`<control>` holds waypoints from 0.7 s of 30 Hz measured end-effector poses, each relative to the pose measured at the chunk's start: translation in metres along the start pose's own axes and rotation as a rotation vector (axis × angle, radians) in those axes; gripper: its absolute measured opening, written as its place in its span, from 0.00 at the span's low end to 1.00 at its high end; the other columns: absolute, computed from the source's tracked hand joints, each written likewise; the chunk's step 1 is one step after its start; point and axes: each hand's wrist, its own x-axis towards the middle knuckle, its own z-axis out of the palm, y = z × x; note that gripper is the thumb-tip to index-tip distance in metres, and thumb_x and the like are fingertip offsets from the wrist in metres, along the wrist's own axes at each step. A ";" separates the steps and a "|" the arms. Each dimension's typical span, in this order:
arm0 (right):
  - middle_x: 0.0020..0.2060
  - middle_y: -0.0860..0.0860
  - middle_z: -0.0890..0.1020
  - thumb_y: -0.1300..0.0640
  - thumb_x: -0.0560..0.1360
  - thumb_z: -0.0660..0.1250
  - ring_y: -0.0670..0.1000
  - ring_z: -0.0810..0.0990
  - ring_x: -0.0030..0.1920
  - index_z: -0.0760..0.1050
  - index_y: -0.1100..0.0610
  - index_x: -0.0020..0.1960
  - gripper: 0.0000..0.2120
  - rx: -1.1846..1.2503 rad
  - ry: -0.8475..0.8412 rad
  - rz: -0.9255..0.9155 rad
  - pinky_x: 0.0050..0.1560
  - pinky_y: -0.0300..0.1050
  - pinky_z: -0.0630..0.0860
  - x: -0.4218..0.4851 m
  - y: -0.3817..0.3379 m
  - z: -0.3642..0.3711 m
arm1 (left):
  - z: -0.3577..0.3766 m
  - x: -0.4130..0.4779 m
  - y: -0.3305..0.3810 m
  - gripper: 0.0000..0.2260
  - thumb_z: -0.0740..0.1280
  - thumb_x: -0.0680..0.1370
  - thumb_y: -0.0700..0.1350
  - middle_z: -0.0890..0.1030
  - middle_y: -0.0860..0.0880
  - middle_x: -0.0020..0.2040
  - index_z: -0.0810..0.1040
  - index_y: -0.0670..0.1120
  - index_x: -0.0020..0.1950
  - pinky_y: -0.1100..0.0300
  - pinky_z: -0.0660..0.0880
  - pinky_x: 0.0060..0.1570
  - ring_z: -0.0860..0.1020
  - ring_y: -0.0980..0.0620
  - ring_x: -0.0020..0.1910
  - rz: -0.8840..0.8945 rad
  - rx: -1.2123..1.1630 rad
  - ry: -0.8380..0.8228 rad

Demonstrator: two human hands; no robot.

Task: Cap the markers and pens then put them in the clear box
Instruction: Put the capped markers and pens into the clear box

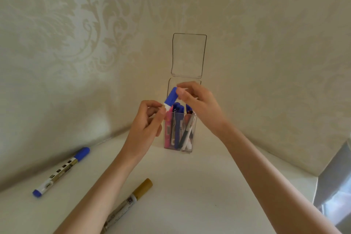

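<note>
**Q.** Where is the marker being worked, and how is it gripped?

**A.** The blue-capped marker [171, 98] is held tilted just above the near-left rim of the clear box [192, 138]. The box stands at the far middle of the table [209, 186] with its lid [189, 55] upright and open. The left hand [146, 121] pinches the white barrel just below the cap. The right hand [197, 100] pinches the cap's far end between thumb and fingertips.

**Q.** How should it handle?

**A.** It is probably light, rigid and smooth, so the cap may slip. Best to hold it by the barrel and press along its axis. The box looks thin-walled and is crowded with pens, so it could tip if nudged.

**Q.** What remains?

**A.** A blue marker [60, 172] lies at the near left. A gold marker [131, 200] lies near the middle, partly hidden by the left forearm. Both appear capped.
</note>
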 end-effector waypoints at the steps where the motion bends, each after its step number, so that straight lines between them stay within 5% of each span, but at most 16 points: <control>1: 0.45 0.49 0.82 0.53 0.76 0.65 0.48 0.80 0.47 0.73 0.54 0.60 0.13 0.099 -0.034 0.015 0.48 0.38 0.75 -0.004 -0.001 0.003 | 0.002 -0.001 0.002 0.04 0.60 0.79 0.46 0.79 0.44 0.41 0.69 0.46 0.50 0.67 0.66 0.26 0.68 0.55 0.25 0.011 -0.005 -0.021; 8: 0.41 0.56 0.81 0.66 0.74 0.66 0.45 0.80 0.36 0.68 0.56 0.57 0.15 0.314 0.243 0.020 0.37 0.35 0.75 -0.012 0.008 0.006 | -0.018 -0.009 -0.012 0.06 0.65 0.75 0.52 0.77 0.59 0.46 0.71 0.55 0.49 0.65 0.71 0.41 0.77 0.59 0.44 -0.137 0.358 -0.126; 16: 0.43 0.57 0.80 0.64 0.74 0.66 0.48 0.80 0.40 0.68 0.55 0.57 0.14 0.332 0.499 0.009 0.46 0.44 0.78 -0.013 0.024 -0.013 | -0.037 -0.073 -0.007 0.20 0.69 0.66 0.64 0.73 0.58 0.49 0.70 0.57 0.52 0.63 0.69 0.42 0.73 0.57 0.46 -0.482 1.138 -0.724; 21: 0.43 0.56 0.80 0.63 0.74 0.66 0.46 0.80 0.40 0.67 0.53 0.57 0.14 0.329 0.517 0.033 0.51 0.52 0.78 -0.012 0.028 -0.009 | -0.034 -0.071 -0.015 0.12 0.68 0.72 0.55 0.76 0.54 0.49 0.74 0.52 0.51 0.61 0.71 0.44 0.75 0.54 0.47 -0.485 1.106 -0.647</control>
